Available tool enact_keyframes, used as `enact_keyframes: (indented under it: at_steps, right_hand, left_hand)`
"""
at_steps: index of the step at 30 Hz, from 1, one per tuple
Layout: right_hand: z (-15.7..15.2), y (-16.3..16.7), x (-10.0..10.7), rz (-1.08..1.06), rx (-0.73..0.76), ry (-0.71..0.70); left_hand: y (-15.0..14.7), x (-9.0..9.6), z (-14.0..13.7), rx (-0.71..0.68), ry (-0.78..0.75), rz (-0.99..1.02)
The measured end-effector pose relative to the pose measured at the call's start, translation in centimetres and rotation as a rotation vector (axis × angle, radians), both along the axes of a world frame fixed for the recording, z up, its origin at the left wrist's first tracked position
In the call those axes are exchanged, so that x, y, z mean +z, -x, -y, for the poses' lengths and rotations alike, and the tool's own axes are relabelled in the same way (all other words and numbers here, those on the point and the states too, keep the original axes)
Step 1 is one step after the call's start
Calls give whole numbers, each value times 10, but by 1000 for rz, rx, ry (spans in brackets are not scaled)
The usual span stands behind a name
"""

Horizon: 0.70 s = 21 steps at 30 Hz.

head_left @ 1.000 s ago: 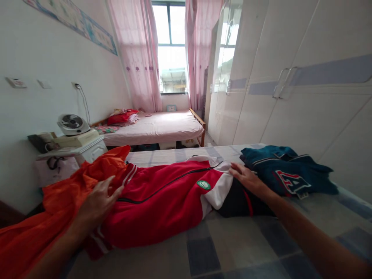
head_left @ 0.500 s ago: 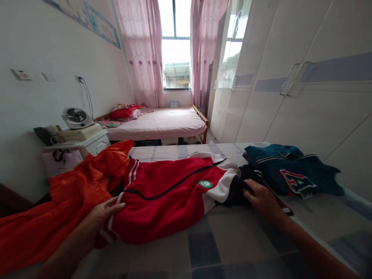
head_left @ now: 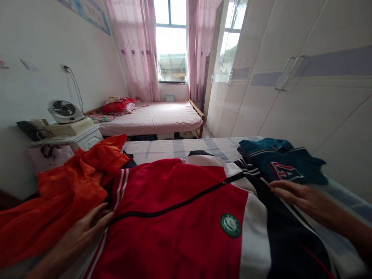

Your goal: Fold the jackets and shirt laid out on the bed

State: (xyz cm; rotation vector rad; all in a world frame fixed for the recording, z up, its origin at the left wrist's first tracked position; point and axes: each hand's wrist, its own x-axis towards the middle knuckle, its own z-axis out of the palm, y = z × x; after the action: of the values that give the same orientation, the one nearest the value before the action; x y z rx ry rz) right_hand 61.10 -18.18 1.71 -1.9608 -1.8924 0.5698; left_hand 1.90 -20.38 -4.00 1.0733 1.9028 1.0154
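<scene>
A red, white and black zip-up jacket (head_left: 174, 201) lies front up and spread wide, its black zip running across it and a round green badge on the chest. My left hand (head_left: 90, 226) rests at the white-striped hem on the left, fingers stretched out against the fabric edge. Over at the black sleeve and shoulder, my right hand (head_left: 299, 197) touches the cloth with its fingers extended. Orange clothing (head_left: 72, 193) is heaped beyond my left hand. A folded teal garment (head_left: 285, 161) with a letter A lies just past my right hand.
All the clothes lie on a bed with a checked sheet (head_left: 174, 145). Behind it stands a second bed with a pink sheet (head_left: 162, 118) below the window. White wardrobes (head_left: 290, 112) line the right side. A small fan (head_left: 65, 110) sits on the left cabinet.
The jacket has come nearer and opened out flatter, with its black sleeve spread to the right. My right hand has moved right and let go of the bunched black cloth; my left hand has shifted slightly left.
</scene>
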Motion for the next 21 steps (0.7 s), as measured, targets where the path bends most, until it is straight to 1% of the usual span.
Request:
enact_keyframes:
  at_steps: [2, 4, 6, 8, 9, 11, 13, 15, 16, 18, 19, 21]
  right_hand:
    - [-17, 20, -3, -8, 13, -46]
    - [-36, 38, -8, -3, -2, -101]
    - [-54, 49, -17, 32, -49, -144]
    - [-68, 54, -30, 56, -83, -132]
    - [-74, 55, -36, 55, -95, -116]
    - [-82, 55, -47, 24, -117, -103]
    - [-85, 55, -53, -44, -103, -91]
    - [-84, 56, -53, -156, -14, -34]
    - [-83, 58, -52, -230, 37, 16]
    - [-81, 63, -49, -418, 111, 115]
    - [-80, 67, -48, -518, 116, 147]
    - [-82, 75, -46, -660, 51, 193]
  left_hand:
    - [-4, -7, -15, -7, 29, 17]
    - [-9, -8, -28, 47, 48, 156]
    - [-17, -3, -36, 92, 49, 339]
    - [-28, 7, -39, 54, 101, 466]
    - [-36, 12, -40, 9, 126, 481]
    - [-52, 20, -41, -99, 94, 370]
    - [-68, 24, -44, -155, -41, 190]
    - [-80, 24, -48, -164, -160, 81]
    - [-85, 23, -50, -169, -185, 79]
    - [-90, 19, -54, -158, -168, 230]
    - [-90, 18, -56, -144, -134, 342]
    - [-87, 15, -60, -96, -29, 570]
